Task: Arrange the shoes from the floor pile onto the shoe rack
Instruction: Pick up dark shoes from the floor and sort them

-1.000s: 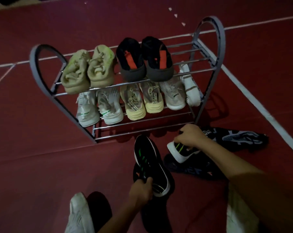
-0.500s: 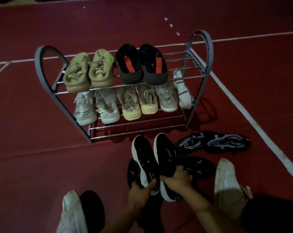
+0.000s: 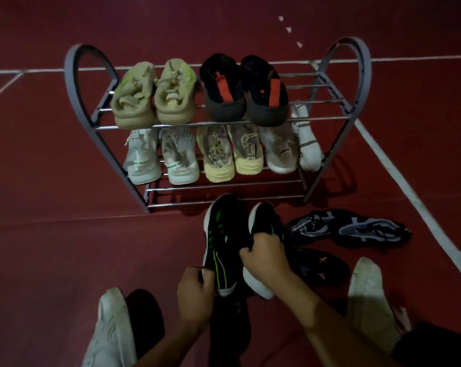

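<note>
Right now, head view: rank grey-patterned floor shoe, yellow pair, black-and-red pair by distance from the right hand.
From the right hand, gripping a black shoe:
1. Grey-patterned floor shoe, on the floor to its right.
2. Yellow pair, middle of the rack's lower shelf.
3. Black-and-red pair, top shelf, farthest back.

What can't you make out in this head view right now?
- Dark shoes on the floor: the right hand and dim light hide how many.
- Lowest tier of the rack: partly hidden behind the held black-and-green shoes.
- Shoe lettering: too small.
</note>
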`<state>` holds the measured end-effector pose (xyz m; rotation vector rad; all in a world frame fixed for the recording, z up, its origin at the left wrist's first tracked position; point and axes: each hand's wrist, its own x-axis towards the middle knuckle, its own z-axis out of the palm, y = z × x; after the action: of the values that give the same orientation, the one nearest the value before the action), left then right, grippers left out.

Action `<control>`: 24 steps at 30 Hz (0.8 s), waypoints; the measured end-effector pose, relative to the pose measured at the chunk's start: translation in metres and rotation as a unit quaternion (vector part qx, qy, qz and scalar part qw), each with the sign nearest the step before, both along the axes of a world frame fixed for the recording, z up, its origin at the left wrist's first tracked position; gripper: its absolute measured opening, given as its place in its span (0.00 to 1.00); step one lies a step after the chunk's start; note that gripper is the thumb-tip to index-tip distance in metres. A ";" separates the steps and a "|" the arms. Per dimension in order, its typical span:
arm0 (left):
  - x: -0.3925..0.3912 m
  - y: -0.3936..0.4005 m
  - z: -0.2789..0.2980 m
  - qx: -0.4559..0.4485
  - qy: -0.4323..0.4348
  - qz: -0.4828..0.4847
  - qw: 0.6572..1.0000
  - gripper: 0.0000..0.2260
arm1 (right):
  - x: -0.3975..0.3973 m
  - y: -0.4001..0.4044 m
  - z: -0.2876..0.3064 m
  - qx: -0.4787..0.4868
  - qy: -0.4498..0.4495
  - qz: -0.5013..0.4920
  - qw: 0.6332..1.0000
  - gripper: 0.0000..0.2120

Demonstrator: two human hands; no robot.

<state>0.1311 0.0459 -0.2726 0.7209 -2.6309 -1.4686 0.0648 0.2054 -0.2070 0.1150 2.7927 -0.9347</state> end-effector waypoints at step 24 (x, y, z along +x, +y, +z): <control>-0.149 -0.087 -0.039 0.223 -0.147 0.084 0.960 0.28 | -0.140 -0.044 -0.069 0.085 -0.147 0.049 0.984 0.47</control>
<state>-0.0180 -0.0414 -0.3115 1.2542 -2.3530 -2.0670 -0.0751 0.1619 -0.2761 0.1262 2.5711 -0.6004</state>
